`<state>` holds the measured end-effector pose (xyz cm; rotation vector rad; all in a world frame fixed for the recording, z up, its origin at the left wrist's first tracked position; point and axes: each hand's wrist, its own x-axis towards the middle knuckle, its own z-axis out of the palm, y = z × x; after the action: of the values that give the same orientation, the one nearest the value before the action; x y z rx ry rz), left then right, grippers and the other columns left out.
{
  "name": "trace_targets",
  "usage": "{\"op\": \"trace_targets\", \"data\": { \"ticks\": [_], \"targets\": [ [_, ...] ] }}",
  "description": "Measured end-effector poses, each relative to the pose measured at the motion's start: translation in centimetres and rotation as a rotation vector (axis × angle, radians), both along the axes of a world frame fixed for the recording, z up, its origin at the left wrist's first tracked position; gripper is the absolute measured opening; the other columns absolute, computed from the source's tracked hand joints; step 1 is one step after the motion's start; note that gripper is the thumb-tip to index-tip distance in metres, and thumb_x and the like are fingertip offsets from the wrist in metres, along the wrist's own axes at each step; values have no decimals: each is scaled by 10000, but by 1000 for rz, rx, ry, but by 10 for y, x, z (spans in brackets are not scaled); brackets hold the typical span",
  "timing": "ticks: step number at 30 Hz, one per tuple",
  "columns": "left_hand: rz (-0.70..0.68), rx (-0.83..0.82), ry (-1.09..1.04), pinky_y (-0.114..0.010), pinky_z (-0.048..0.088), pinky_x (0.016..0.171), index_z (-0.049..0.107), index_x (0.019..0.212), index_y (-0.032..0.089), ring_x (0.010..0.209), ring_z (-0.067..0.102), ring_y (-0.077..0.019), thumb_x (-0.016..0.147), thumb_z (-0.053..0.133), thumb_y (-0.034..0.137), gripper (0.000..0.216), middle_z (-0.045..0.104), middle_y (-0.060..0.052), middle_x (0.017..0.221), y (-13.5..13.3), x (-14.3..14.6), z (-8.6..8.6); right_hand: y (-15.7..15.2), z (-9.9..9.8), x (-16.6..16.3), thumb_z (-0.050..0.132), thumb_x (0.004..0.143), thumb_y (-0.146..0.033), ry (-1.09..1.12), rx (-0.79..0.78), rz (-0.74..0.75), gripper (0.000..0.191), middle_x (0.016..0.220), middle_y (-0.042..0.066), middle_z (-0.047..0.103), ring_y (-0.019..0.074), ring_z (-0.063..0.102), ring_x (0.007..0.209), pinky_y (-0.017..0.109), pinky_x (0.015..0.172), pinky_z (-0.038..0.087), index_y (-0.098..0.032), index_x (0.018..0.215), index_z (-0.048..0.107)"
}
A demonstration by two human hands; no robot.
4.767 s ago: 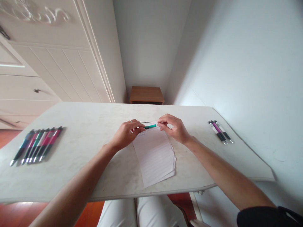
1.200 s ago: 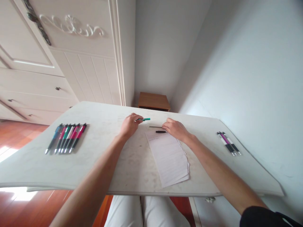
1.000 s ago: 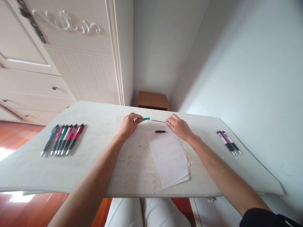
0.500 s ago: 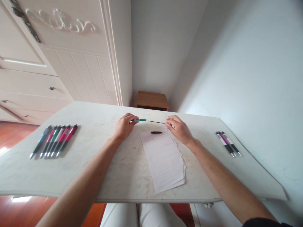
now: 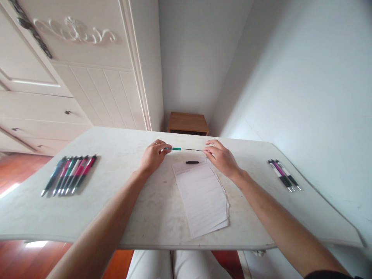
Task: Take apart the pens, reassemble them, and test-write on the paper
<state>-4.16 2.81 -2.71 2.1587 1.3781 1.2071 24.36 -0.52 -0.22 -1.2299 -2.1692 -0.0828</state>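
Over the far part of the table, my left hand (image 5: 157,154) pinches a green pen barrel (image 5: 176,148) that points right. My right hand (image 5: 220,155) grips the end of a thin dark pen refill (image 5: 194,150) between thumb and fingertips. Barrel and refill lie in one line, with a short pale stretch between them; whether they touch I cannot tell. Below them a black pen grip piece (image 5: 192,162) rests at the top of some lined paper sheets (image 5: 205,197), which carry a few lines of writing.
On the left of the white table (image 5: 151,217) lies a row of several pens (image 5: 71,174) in blue, pink, green and white. Three pens (image 5: 285,175) lie at the right near the wall. A wooden cabinet (image 5: 188,122) stands beyond the far edge, a white wardrobe (image 5: 99,89) at the left.
The green barrel and the refill have come closer into line, and the gap between them has narrowed. The view has shifted slightly. Both hands keep their pinch.
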Motion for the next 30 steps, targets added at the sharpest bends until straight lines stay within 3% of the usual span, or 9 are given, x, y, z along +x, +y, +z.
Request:
{"op": "trace_targets", "data": {
  "ticks": [8,23,30],
  "targets": [
    [2,22,30,-275,476,692,774,934,214,615,515,-118,838,650,252,161,682,-34,914,0,3,0,0,-1,0,545,931,-205,-32,5,5,156,1203,95,630,197,688,878,343,800,560,-199,879,691],
    [-98,55,57,-271,474,667,773,963,221,599,511,-109,883,616,328,206,692,-40,926,-16,16,7,-2,-1,-6,528,951,-220,63,107,185,124,1132,114,634,215,636,1070,349,905,544,-195,957,649],
    [-116,71,98,-270,472,671,776,977,245,633,550,-119,873,629,274,182,700,-28,931,-18,16,7,-2,0,-6,522,955,-211,61,144,196,122,1135,115,634,210,630,1071,354,916,539,-195,982,640]
  ]
}}
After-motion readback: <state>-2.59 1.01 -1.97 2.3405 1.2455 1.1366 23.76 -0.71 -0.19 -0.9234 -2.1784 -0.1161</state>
